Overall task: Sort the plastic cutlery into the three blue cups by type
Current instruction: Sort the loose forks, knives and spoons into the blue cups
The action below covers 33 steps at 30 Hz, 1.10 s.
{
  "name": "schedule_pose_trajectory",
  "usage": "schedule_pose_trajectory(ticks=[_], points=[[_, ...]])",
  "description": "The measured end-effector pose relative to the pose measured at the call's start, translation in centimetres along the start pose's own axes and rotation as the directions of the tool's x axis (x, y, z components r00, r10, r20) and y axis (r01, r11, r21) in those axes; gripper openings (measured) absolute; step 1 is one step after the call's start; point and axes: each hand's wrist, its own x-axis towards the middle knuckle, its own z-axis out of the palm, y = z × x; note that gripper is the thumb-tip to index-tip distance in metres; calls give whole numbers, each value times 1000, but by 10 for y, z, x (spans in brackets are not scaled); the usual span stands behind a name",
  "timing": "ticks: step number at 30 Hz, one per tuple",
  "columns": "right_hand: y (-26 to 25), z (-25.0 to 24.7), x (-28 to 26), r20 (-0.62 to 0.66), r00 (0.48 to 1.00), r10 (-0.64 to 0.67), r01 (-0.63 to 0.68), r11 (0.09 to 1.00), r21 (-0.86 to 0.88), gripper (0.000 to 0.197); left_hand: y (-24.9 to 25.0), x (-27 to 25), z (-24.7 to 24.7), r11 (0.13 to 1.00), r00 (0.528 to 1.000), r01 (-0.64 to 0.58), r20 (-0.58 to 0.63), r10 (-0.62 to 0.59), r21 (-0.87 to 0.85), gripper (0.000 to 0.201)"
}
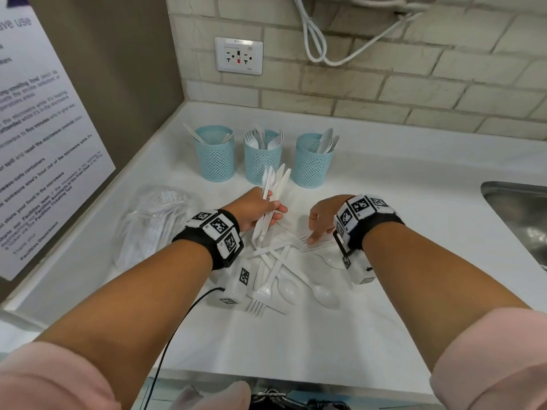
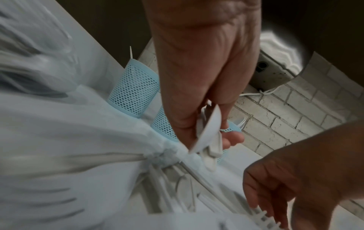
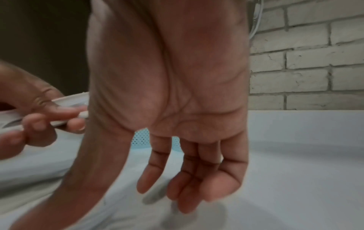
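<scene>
A: Where is the left hand (image 1: 257, 209)?

B: Raised over the white table (image 1: 399, 202), in front of the three pale blue mesh plastic cups (image 1: 262, 156). Its fingers and thumb are curled round a bundle of white plastic knives (image 1: 273, 196), blades pointing up toward the cups. The left wrist view shows the same clamp, with the handles sticking out below the fingers.

A: And the right hand (image 1: 321, 221)?

B: Low over the table, to the right of the left hand and holding nothing. Its fingers are apart and nearly straight, and the fingertips (image 1: 310, 240) are at the tines of a white plastic fork (image 1: 316, 245) lying flat. Whether they actually touch it, I cannot tell. The right wrist view shows the palm open, fingers hanging down.

A: Where is the rest of the cutlery?

B: A loose pile of white plastic forks, knives and spoons (image 1: 275, 272) lies on the table between the two wrists, nearer the person than both hands. The left cup holds a few pieces I cannot identify, the middle cup forks, the right cup spoons.

A: Anything else nearby?

B: A clear plastic bag (image 1: 148, 223) with more white cutlery lies left of the pile, and a steel sink (image 1: 524, 214) is at the right edge.
</scene>
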Motion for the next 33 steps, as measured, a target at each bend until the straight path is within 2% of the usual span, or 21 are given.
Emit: schedule_pose_trajectory(ticks=[2,5,8,12,14,16,18,19,22,24,28,33], points=[[-3,6,1,-4,1000,-25,25,996,90,60,-1,0,0,1000,1000,-4,2,4,11,8],[-11,10,3,-42,997,-66,72,989,132,53,-3,2,-1,1000,1000,-6,3,6,14,18],[-10,17,13,-84,992,-95,106,985,135,34,-4,0,-3,1000,1000,-2,13,2,-9,16],[-11,15,16,-148,986,-76,96,986,137,29,-6,-2,-8,999,1000,10,16,-9,-46,17],[-12,7,11,-179,982,-57,97,970,223,25,-7,-3,-11,997,1000,8,6,-8,-72,20],[-12,-3,8,-196,980,-30,124,865,487,17,-8,-1,-14,996,1000,0,-21,-2,-89,27],[-15,-13,7,-243,970,18,162,699,696,10,-7,-1,-17,995,998,-15,-56,10,-102,29],[-17,-17,6,-268,963,39,187,619,763,7,-7,0,-18,996,997,-25,-73,19,-91,29],[-27,-31,8,-369,926,83,305,410,859,16,-5,2,-24,997,994,-50,-103,43,-64,24],[-35,-38,10,-472,871,137,393,381,837,7,-3,0,-26,993,995,-59,-89,50,-102,15],[-44,-44,18,-577,795,188,486,372,791,11,2,-3,-31,990,996,-78,-40,73,-116,22],[-51,-47,22,-589,779,214,505,343,792,12,7,-4,-32,988,995,-101,-20,99,-120,25]])
